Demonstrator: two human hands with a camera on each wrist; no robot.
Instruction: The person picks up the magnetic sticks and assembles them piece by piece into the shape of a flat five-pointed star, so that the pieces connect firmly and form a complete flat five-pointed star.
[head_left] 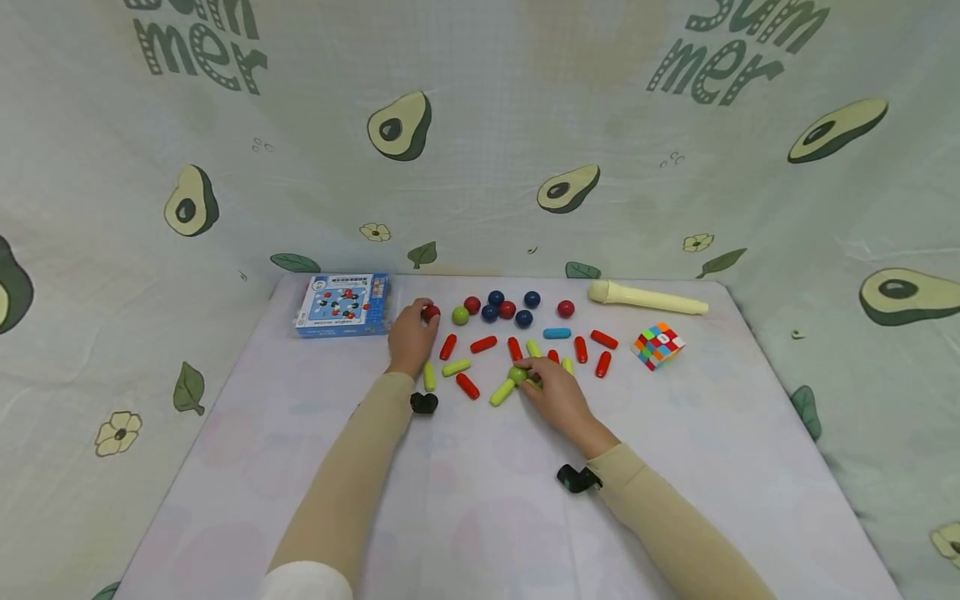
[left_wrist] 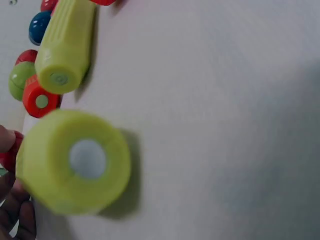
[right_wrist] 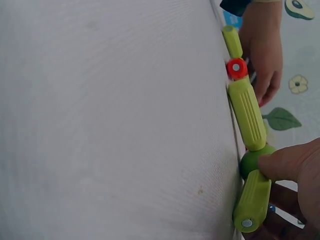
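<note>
Your left hand [head_left: 412, 337] reaches to the back row of balls and pinches a dark red ball [head_left: 431, 313] between its fingertips, close to the blue game box [head_left: 344, 304]. Your right hand [head_left: 557, 390] rests on the tabletop [head_left: 480, 500] with the thumb pressing a green ball [right_wrist: 254, 161], which sits between two yellow-green rods [right_wrist: 247, 119] joined at an angle. Red rods [head_left: 467, 385], more yellow-green ones and a blue rod [head_left: 557, 333] lie scattered around both hands. A colour cube [head_left: 657, 345] and a cream handle [head_left: 647, 297] lie off to your right.
</note>
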